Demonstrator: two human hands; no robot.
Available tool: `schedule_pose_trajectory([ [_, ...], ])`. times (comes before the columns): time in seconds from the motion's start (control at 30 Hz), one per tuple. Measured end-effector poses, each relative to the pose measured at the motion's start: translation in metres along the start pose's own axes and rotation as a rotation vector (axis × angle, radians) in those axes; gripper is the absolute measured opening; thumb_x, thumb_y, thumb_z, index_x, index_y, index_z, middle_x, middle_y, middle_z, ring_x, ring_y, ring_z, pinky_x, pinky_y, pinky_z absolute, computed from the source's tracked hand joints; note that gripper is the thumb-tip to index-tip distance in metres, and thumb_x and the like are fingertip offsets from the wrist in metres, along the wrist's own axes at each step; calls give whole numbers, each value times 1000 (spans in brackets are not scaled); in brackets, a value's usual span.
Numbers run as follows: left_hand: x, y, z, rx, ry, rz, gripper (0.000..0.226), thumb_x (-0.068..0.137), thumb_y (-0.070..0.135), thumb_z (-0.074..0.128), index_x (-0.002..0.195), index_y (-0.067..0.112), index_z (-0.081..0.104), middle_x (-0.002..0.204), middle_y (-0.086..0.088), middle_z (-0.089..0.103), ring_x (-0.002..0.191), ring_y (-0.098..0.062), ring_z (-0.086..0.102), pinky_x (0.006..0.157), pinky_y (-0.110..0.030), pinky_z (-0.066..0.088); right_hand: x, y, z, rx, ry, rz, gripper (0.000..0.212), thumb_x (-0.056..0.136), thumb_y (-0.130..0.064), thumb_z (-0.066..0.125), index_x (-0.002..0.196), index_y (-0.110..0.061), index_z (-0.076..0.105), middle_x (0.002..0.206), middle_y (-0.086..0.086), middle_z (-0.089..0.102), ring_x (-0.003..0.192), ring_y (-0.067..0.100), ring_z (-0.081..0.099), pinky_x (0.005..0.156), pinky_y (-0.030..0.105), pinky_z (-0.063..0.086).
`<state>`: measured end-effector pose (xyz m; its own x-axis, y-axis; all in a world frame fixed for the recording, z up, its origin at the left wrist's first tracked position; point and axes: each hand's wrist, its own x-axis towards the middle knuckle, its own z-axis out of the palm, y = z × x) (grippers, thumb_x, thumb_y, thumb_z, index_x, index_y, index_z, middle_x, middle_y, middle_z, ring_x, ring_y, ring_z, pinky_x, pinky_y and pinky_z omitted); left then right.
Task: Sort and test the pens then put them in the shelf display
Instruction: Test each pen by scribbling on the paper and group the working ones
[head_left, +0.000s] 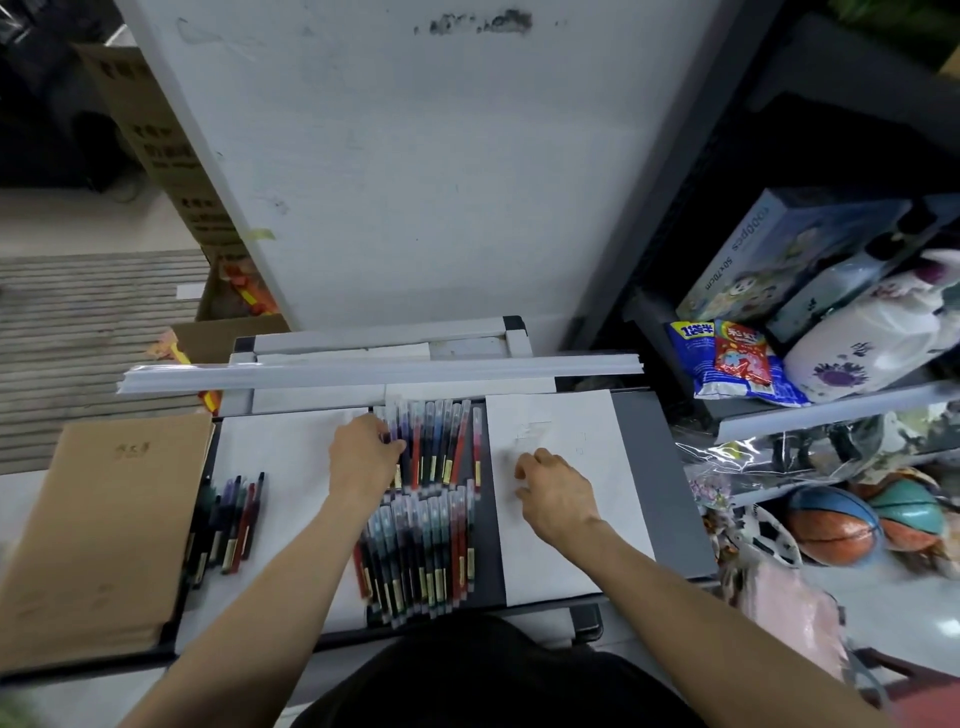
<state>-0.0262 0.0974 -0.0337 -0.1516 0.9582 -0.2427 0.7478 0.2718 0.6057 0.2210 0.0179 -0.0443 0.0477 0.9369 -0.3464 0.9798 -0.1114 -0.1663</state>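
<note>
Pens with coloured barrels and clear caps lie in two tight rows, one far and one near, on a dark strip of the grey desk, between two white paper sheets. A much smaller group of dark and red pens lies apart on the left white sheet, just beside a brown cardboard sheet. I judge that small group to be the sorted or tested ones, so the task looks to be in its early part. Most pens are still in the middle rows. None can be seen in a display, and the metal shelf at the right holds toys, balls and snack packets, not pens. The right white sheet shows only faint marks, too pale to read as test strokes.

The left hand reaches forward to the left end of the far row. Its fingertips are curled and closed on a purple-barrelled pen; whether the pen is lifted I cannot tell. The right hand rests knuckles-up on the right sheet, well apart from the left. Its fingers are loosely bent and it holds nothing that shows.
</note>
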Motion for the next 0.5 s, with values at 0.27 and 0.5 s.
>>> schedule_pose_trajectory([
  [0.27,4,-12,-11,-64,31,14,17,91,21,78,104,12,76,99,-8,76,71,-21,69,77,-32,57,-6,-1,7,110,123,55,18,105,-17,52,103,-15,70,101,1,66,91,23,62,66,27,39],
  [0.5,-16,-71,-56,112,88,-25,23,94,16,69,117,13,69,89,-5,74,69,-17,63,59,-27,44,-15,-34,-3,692,161,62,7,99,-19,67,94,-18,73,81,-13,67,72,2,61,69,15,46],
])
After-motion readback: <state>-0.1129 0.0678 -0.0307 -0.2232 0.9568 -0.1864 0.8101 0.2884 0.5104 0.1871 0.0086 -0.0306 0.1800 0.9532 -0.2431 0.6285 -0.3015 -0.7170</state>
